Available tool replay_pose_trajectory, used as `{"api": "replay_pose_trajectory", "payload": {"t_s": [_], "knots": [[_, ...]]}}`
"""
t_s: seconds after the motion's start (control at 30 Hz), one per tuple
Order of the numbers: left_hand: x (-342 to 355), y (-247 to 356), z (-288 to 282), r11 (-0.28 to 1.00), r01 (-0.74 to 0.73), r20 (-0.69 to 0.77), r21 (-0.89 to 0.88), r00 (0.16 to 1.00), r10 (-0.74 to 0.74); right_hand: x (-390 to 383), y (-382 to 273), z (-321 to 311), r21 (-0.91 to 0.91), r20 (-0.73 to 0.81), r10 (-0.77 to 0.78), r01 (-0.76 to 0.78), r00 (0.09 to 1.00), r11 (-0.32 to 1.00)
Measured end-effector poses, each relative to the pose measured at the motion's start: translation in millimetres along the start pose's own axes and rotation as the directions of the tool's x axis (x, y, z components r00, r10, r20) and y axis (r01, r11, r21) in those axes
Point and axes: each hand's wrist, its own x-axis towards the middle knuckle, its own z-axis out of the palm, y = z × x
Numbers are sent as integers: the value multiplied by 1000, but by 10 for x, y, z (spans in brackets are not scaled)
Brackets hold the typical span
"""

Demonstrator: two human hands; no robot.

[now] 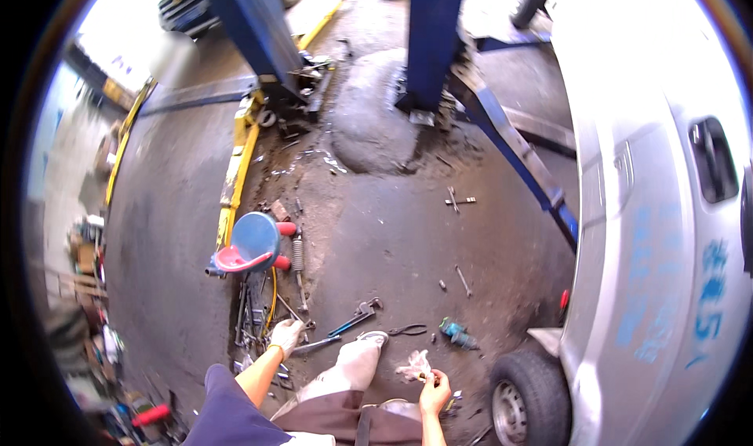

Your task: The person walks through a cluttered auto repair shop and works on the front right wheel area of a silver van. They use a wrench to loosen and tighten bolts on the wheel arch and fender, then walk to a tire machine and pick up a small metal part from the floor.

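Observation:
My left hand (286, 336) wears a white glove and reaches down over a pile of wrenches and other hand tools (249, 316). Its fingertips meet a thin metal tool there; whether they grip it is too small to make out. A long metal bar (318, 344) lies just beside this hand. My right hand (434, 393) is bare and closed, pinching a crumpled white glove (416, 365) in front of my knee. Between the hands on the floor lie a blue-handled pipe wrench (357, 318), dark pliers (408, 330) and a teal power tool (458, 334).
A round blue-and-red stool (255, 238) stands left, near a coil-spring part (297, 255) and a yellow lift rail (238, 178). Blue lift posts (431, 38) rise ahead. Right are a silver vehicle (651, 234), a wheel (530, 399) and a blue lift arm (514, 152). A cross wrench (455, 200) lies farther off.

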Motion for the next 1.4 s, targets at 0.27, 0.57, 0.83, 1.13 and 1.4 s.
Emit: {"api": "replay_pose_trajectory", "payload": {"t_s": [0.27,0.57,0.83,1.13,1.4], "knots": [[-881,-384,-985,951,123,-254,-284,947,-198,1023,-1524,-302,2,187,-147,149,971,989],[-433,2818,-468,939,-134,-315,-316,949,30,2106,-3832,1023,188,301,-170,117,938,975],[-502,6632,659,798,-577,294,175,804,517,2802,-6924,2301,292,775,-407,297,484,909],[796,8234,584,775,-607,281,-175,724,630,3785,-8991,3366,240,942,-281,215,185,947],[2439,10545,339,877,-384,298,-288,835,463,4972,-10817,4854,-3,850,-297,568,435,823]]}}
